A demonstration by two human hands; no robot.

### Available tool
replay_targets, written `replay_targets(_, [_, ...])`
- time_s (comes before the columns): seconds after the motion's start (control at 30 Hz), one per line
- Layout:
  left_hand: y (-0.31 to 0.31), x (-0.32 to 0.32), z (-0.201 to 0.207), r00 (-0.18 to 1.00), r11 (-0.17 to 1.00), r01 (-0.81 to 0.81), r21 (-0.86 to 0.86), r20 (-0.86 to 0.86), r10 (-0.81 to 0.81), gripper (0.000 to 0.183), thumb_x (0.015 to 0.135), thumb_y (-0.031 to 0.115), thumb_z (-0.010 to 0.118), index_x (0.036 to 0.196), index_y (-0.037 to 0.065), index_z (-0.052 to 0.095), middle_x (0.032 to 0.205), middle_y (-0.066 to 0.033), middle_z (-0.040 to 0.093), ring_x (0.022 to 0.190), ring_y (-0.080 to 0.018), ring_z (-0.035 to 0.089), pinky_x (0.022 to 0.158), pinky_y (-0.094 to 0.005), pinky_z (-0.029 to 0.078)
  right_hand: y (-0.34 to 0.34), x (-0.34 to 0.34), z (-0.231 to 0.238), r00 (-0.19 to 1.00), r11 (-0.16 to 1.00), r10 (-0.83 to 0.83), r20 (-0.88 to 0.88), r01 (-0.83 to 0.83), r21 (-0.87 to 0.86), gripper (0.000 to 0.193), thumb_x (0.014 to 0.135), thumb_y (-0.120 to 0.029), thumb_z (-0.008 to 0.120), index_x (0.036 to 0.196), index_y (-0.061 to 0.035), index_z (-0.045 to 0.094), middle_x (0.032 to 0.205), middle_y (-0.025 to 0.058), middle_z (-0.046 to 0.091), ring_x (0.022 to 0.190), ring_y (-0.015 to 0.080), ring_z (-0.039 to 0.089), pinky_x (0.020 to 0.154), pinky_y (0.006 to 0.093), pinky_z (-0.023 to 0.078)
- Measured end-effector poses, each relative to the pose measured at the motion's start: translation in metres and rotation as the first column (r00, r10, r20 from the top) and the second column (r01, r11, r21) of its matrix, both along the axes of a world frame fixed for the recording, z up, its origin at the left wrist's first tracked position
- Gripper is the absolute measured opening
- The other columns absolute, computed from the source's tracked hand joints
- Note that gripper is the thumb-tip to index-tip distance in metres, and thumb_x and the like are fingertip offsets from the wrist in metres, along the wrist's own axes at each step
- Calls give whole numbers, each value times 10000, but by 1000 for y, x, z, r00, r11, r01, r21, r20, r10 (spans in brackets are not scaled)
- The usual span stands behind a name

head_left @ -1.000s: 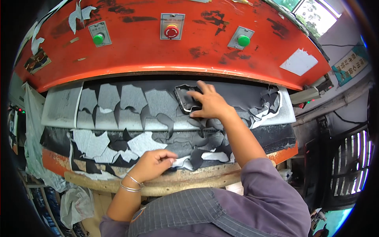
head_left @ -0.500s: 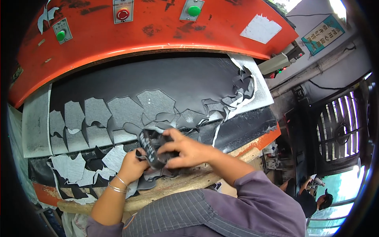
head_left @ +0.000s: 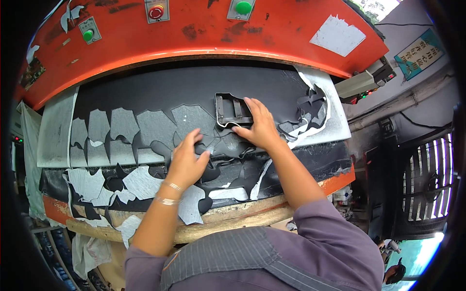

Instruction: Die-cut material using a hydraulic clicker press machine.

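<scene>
A steel cutting die [head_left: 237, 107], an open frame with cross bars, rests on the black sheet material [head_left: 145, 89]. My right hand [head_left: 262, 125] is closed on the die's right side, thumb at its near edge and fingers along the far right. To the left and nearer me, my left hand [head_left: 188, 159] hovers over cut scraps with its fingers apart, holding nothing. A row of cut-out gaps shows the grey surface left of the die. Strips of black offcut [head_left: 228, 145] curl up just below it.
An orange press [head_left: 204, 36] with green and red buttons spans the far side. Grey-backed scraps [head_left: 87, 184] lie along the near edge, above a worn wooden rail [head_left: 238, 216]. Crumpled offcuts [head_left: 315, 114] bunch at the sheet's right end. Another person [head_left: 395, 272] is at lower right.
The die has travelled away from me and rightward in my right hand, onto the black sheet. My left hand has parted from it and opened. The whole view has shifted slightly.
</scene>
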State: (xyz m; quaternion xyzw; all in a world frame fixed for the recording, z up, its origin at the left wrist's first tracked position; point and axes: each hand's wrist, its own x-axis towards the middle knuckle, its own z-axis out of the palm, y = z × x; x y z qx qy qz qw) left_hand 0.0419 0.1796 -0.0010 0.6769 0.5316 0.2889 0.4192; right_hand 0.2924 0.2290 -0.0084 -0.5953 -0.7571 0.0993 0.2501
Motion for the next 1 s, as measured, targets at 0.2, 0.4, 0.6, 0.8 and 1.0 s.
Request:
replay_targets(0.2, [12,63,-37,962,930,-65,362,-225,154,657,808,153,613,1378,-46,353,1321,-168,549,1271,-296,465,1114,-447,225,-42,20,-37,997,958,-76,8,71,279,752,712,-334,792,1288,39,484,1140,161,614,1040,304,571,962,420,355])
replay_targets(0.4, [10,59,-34,955,921,-27,389,-262,139,619,799,155,610,1344,-50,401,1313,-171,557,1245,-297,497,1120,-466,225,-43,21,-34,996,969,-50,-79,68,237,698,720,-318,784,1260,34,516,1103,161,628,989,298,584,922,394,375])
replay_targets(0.6, [8,62,-40,964,837,-66,543,-183,195,504,793,140,646,1240,-27,484,1187,-198,618,1178,-346,547,1083,-495,311,-47,20,-30,995,969,-83,-55,93,228,682,698,-314,783,1248,6,538,1108,136,614,1061,312,537,926,427,371])
replay_targets(0.8, [3,61,-41,986,847,-79,526,-86,146,427,751,147,689,1131,12,548,1178,-143,632,1169,-317,558,1054,-487,352,-52,23,-30,993,973,-112,47,100,209,699,668,-261,794,1251,24,534,1048,170,596,1014,312,534,887,424,383])
replay_targets(1.0, [3,60,-44,994,861,-45,507,-64,89,418,728,170,705,1093,32,554,1172,-125,645,1186,-290,544,1050,-483,344,-51,29,-39,984,981,-167,-54,172,89,709,740,-178,768,1338,42,455,1046,170,573,992,303,521,881,396,398])
